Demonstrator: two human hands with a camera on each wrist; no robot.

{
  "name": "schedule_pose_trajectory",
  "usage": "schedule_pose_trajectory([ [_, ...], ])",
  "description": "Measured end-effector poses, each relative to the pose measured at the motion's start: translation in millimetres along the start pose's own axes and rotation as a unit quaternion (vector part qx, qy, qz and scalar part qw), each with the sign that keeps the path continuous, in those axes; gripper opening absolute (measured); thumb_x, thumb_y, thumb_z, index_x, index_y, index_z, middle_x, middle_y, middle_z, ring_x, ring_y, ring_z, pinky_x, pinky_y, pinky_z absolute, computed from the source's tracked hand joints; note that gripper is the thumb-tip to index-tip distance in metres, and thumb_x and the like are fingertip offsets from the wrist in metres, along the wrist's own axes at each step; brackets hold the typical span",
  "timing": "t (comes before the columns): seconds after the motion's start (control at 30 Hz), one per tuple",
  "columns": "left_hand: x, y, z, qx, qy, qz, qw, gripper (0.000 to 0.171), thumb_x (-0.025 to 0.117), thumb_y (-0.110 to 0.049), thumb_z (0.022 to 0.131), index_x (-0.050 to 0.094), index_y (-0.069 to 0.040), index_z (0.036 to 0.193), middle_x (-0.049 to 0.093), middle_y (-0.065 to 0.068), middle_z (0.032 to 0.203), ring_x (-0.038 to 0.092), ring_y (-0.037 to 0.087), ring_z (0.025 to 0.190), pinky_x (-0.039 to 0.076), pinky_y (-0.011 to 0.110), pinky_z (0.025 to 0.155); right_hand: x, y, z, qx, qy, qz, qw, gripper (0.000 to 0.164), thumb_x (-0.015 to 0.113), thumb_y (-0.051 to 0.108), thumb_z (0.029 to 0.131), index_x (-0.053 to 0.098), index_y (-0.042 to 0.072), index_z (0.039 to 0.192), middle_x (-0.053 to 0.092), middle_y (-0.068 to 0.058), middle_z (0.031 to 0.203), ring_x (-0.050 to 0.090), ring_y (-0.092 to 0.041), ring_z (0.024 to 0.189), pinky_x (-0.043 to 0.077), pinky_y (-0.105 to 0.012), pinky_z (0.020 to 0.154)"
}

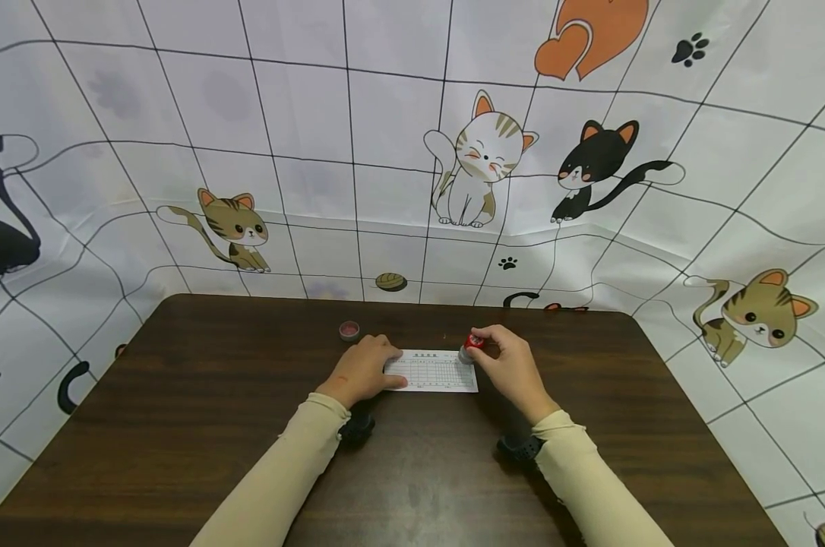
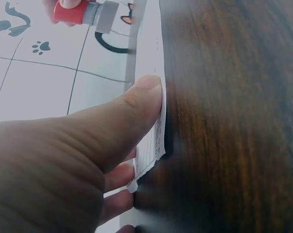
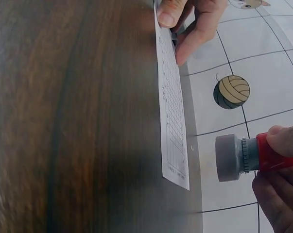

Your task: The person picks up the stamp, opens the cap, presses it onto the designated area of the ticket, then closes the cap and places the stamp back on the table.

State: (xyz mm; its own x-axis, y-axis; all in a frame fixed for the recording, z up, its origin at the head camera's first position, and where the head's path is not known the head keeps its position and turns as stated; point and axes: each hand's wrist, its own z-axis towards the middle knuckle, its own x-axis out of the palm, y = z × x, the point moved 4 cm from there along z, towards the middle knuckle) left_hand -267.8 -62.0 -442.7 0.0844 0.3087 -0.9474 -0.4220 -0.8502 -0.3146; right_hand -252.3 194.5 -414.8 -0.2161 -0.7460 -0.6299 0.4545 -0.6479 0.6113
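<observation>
A printed paper form (image 1: 429, 372) with a ruled grid lies on the brown table. My left hand (image 1: 366, 368) presses down its left end, with the thumb (image 2: 141, 99) lying on the sheet along the near side. In the left wrist view that end of the paper looks ragged. My right hand (image 1: 511, 366) pinches the red handle of a round stamp (image 3: 229, 158) between thumb and fingers. The stamp's grey base faces down over the form's right end, and the right wrist view shows it raised off the sheet.
A small round container (image 1: 349, 330) with a reddish inside sits beyond my left hand. The dark wooden table (image 1: 180, 425) ends at a white cloth (image 1: 303, 190) printed with cats and grid lines. Dark bands (image 1: 519, 448) circle both wrists.
</observation>
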Motion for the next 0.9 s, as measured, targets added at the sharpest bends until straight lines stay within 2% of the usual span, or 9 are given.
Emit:
schedule_pose_trajectory([
  [0.3,-0.7,-2.3,-0.2,0.004,-0.002,0.001,1.0,0.057,0.082,-0.044,0.088,0.071,-0.01,0.133,0.065,0.008,0.121,0.058,0.026,0.108,0.052,0.045,0.096,5.5,5.4,-3.1,0.008,0.03,-0.027,0.999,0.03,0.085,0.007,0.085,0.075,0.004,0.114,0.075,-0.01,0.113,0.068,-0.02,0.092,0.059,-0.038,0.078],
  [0.63,-1.8,-1.8,-0.1,0.005,0.002,0.003,1.0,0.057,0.082,-0.044,0.088,0.071,-0.011,0.133,0.065,0.009,0.121,0.058,0.028,0.109,0.052,0.047,0.096,10.8,6.4,-11.6,0.021,0.061,-0.009,0.998,0.029,0.086,0.003,0.084,0.074,0.006,0.11,0.073,-0.007,0.105,0.069,-0.02,0.091,0.062,-0.04,0.082],
  [0.9,-1.5,-2.2,-0.3,0.003,-0.003,0.004,1.0,0.056,0.083,-0.044,0.087,0.072,-0.011,0.131,0.065,0.008,0.119,0.058,0.026,0.106,0.052,0.047,0.095,12.4,9.0,-15.1,0.03,0.07,-0.022,0.997,0.028,0.086,0.005,0.084,0.074,0.008,0.109,0.072,-0.005,0.102,0.067,-0.018,0.09,0.062,-0.04,0.083],
])
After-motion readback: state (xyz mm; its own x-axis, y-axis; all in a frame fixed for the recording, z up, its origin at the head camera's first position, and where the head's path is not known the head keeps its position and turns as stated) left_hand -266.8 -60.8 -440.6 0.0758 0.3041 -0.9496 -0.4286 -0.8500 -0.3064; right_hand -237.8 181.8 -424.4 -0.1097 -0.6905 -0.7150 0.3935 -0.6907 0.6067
